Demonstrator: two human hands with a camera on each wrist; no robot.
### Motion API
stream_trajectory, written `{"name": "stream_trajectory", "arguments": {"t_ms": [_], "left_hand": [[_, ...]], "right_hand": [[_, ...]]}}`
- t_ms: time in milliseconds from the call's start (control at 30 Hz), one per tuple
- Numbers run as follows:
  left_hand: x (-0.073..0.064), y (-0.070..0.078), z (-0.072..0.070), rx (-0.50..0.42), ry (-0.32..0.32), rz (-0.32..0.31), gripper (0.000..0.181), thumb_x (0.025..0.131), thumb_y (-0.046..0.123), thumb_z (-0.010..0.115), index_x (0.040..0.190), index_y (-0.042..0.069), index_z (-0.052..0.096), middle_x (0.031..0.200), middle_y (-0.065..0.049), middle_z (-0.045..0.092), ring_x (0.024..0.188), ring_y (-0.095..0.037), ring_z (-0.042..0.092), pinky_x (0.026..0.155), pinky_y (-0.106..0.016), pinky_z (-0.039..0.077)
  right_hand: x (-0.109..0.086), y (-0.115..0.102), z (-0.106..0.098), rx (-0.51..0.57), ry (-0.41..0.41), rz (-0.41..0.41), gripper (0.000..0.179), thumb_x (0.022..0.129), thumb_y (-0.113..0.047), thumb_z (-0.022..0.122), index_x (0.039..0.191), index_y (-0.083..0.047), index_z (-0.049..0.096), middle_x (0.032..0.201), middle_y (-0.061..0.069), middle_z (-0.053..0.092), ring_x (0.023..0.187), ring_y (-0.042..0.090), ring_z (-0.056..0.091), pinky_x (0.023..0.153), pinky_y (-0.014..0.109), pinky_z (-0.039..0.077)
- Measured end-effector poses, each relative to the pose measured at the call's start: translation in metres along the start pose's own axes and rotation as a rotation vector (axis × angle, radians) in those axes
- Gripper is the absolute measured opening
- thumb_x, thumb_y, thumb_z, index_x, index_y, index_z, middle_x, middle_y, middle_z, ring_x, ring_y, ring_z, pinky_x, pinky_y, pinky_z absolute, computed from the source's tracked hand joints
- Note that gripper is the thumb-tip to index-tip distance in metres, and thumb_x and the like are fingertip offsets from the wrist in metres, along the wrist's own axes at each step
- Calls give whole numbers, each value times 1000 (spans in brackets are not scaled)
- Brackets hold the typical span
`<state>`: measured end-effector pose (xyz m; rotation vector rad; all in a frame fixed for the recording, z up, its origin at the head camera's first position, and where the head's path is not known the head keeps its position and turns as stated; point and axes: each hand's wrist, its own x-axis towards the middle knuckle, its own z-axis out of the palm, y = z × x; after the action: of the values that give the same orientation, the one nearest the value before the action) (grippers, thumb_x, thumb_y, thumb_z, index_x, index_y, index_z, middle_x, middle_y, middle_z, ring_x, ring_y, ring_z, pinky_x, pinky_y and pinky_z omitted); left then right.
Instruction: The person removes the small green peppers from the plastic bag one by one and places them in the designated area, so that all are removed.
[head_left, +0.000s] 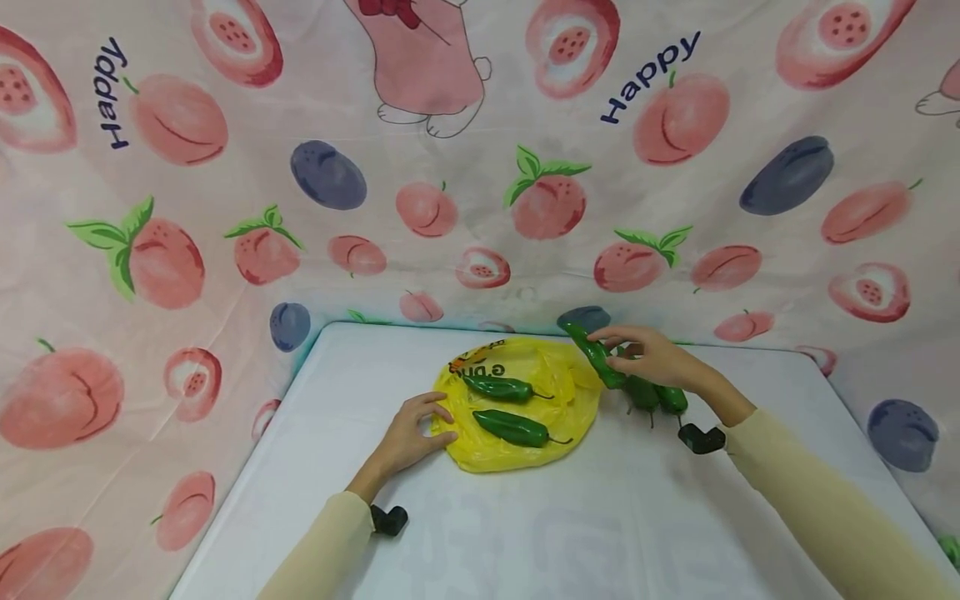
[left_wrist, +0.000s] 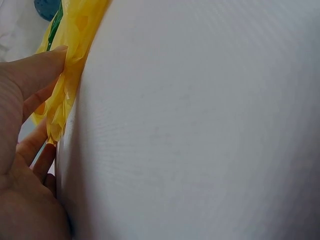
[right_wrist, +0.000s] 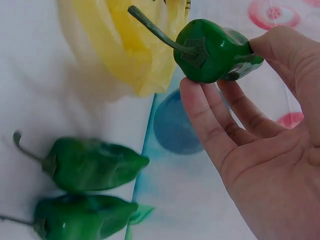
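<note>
My right hand (head_left: 651, 358) pinches a green chili pepper (head_left: 596, 354) between thumb and fingertips, raised beside the right edge of a yellow plastic bag (head_left: 480, 457). In the right wrist view, the held pepper's stem (right_wrist: 157, 31) points away from the palm. At the bag's left side, my left hand (head_left: 414, 429) grips its edge, the thumb (left_wrist: 42, 70) on one face and fingers on the other. Lying on the bag are an upper green pepper (head_left: 501, 388) and a lower green pepper (head_left: 513, 428). Two more green peppers (right_wrist: 95, 164) lie side by side below my right hand.
A white table (head_left: 525, 533) bears the bag and peppers. Behind it and at the sides hangs a pink cloth (head_left: 450, 158) printed with peaches. Each wrist carries a black camera mount (head_left: 701, 438).
</note>
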<state>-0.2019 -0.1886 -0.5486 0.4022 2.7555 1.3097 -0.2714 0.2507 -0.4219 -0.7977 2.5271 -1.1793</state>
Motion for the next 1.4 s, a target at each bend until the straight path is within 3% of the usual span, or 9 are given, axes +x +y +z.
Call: {"name": "stream_trajectory", "arguments": {"t_ms": [400,733,1033,1133,1300,1400], "left_hand": [[0,0,1,-4,6,-3,16,87,29,84,97,26,72,150,-4,53,147,-33,36,121,-59,23],[-1,-1,2,-3,11,6,16,87,28,85,97,26,72,150,-5,53,146,-34,37,121,-59,24],[-2,-2,1,-4,17,20,17,86,27,85,96,25,72,149,-6,54,146,-35,37,121,-60,24],[-2,-2,1,1,15,17,16,87,27,85,96,26,72,149,-5,54,146,-34,37,121,-59,24],[-1,-2,1,6,9,-1,17,86,28,85,97,27,72,150,-3,53,147,-31,36,122,-57,23],[0,-3,1,0,8,-3,17,86,28,85,97,28,72,150,-3,53,147,-31,36,122,-58,23]], "right_hand": [[-25,19,-17,-18,40,4,42,101,-14,67,142,-10,59,143,19,57,118,38,62,87,28,57],[-57,37,-30,-34,100,91,42,103,-19,64,144,-13,57,148,18,51,117,40,62,83,31,58],[-82,52,-37,-67,149,118,42,104,-22,64,144,-13,57,145,18,54,112,39,66,78,31,58],[-90,55,-40,-76,168,119,43,104,-22,64,145,-14,57,144,17,55,111,35,67,78,31,59],[-101,58,-44,-84,203,119,45,103,-20,65,146,-11,56,143,18,56,106,17,67,77,29,59],[-106,60,-45,-90,216,139,46,103,-21,65,147,-10,55,141,20,57,106,19,67,77,27,58]]}}
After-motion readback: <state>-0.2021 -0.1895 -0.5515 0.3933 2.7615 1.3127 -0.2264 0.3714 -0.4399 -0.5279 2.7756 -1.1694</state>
